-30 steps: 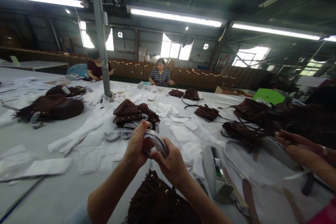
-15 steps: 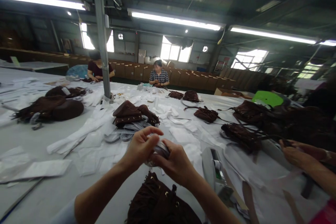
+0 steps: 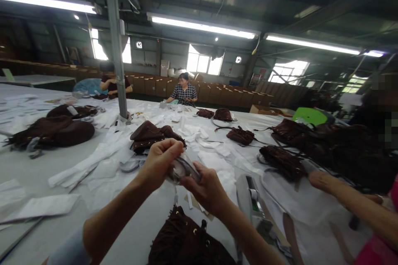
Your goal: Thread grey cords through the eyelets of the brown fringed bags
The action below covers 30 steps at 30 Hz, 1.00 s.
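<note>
My left hand (image 3: 163, 161) and my right hand (image 3: 203, 184) are raised over the table, fingers closed on a grey strap bundle wrapped in clear plastic (image 3: 183, 168). The left pinches its upper left side; the right grips its right end, thumb below. Part of the bundle is hidden by my fingers. Just beneath, at the near edge, lies a dark brown fringed bag (image 3: 189, 240) with gold eyelets. A light narrow tag hangs between the bundle and the bag. Beyond my hands rests another brown bag (image 3: 152, 132), with grey wrapped straps beside it.
A grey tape dispenser (image 3: 248, 198) stands right of my right hand. More brown bags (image 3: 281, 161) and white paper sheets (image 3: 43, 207) cover the table. A metal post (image 3: 116, 49) rises from it. At right, a co-worker's arm (image 3: 338, 194) reaches in; two people sit across.
My left hand has lowered its fingers into a tighter pinch, and more of the wrapped bundle shows. The co-worker's hand at right has moved left to a brown bag. The view has shifted slightly.
</note>
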Each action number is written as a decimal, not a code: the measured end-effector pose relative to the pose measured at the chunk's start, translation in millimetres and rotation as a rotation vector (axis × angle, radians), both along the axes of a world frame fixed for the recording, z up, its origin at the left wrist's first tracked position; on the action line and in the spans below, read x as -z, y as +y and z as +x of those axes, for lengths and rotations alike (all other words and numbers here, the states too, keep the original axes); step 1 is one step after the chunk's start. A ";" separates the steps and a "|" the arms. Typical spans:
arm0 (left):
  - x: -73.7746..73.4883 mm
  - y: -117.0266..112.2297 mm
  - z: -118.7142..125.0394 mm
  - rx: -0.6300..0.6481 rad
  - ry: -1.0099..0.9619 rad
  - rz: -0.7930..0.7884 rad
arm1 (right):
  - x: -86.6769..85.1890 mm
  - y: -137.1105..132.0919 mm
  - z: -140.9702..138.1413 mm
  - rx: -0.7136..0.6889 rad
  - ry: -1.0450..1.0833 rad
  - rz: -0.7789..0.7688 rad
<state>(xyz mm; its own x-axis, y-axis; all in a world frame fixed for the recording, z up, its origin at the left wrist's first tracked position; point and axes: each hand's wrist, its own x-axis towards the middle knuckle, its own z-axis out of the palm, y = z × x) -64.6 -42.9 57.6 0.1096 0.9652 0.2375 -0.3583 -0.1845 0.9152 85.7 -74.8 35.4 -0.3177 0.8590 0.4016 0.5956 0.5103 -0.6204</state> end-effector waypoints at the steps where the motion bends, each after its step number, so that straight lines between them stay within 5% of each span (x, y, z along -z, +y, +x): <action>1: 5.5 0.1 6.0 -0.065 -0.151 -0.068 | 4.0 -0.3 -4.9 0.013 0.086 0.006; 3: 21.7 1.4 13.7 -0.203 -0.324 -0.131 | 15.4 -0.8 -10.6 0.082 0.149 0.020; 5: 37.1 3.5 12.2 -0.227 -0.209 -0.050 | 26.8 -0.8 -8.3 0.163 -0.006 0.024; 8: 42.7 4.9 -2.5 0.062 0.363 0.211 | 33.4 -0.4 4.6 0.188 -0.413 0.031; 11: 29.2 3.0 -12.9 0.255 0.738 0.352 | 25.5 -0.2 13.0 0.135 -0.474 0.035; 13: 22.2 1.3 -10.9 0.242 0.701 0.304 | 18.3 0.3 12.8 0.063 -0.282 -0.007; 15: 24.1 0.0 -3.7 0.147 0.466 0.141 | 15.0 0.9 9.8 -0.027 -0.045 -0.079; 18: 41.1 0.9 7.7 -0.076 0.004 -0.105 | 21.4 1.7 5.0 -0.096 0.183 -0.132; 20: 52.3 3.2 9.6 -0.135 -0.118 -0.153 | 30.0 1.3 4.9 -0.053 0.202 -0.121; 23: 54.2 6.9 -0.1 0.058 0.146 -0.023 | 39.4 -1.9 10.9 0.059 -0.073 -0.073; 26: 40.2 6.9 -14.6 0.255 0.562 0.184 | 38.2 -5.6 17.2 0.056 -0.382 0.022; 28: 31.8 4.5 -17.5 0.283 0.659 0.231 | 33.3 -6.2 17.7 0.020 -0.360 0.048; 30: 31.2 1.6 -12.2 0.247 0.556 0.150 | 29.4 -5.1 14.8 -0.010 -0.217 0.011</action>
<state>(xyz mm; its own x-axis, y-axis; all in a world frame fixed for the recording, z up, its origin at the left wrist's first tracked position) -76.9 -41.3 26.4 0.4711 0.8561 0.2124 0.1151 -0.2984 0.9475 100.5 -79.8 6.0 -0.4062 0.8513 0.3320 0.7092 0.5229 -0.4729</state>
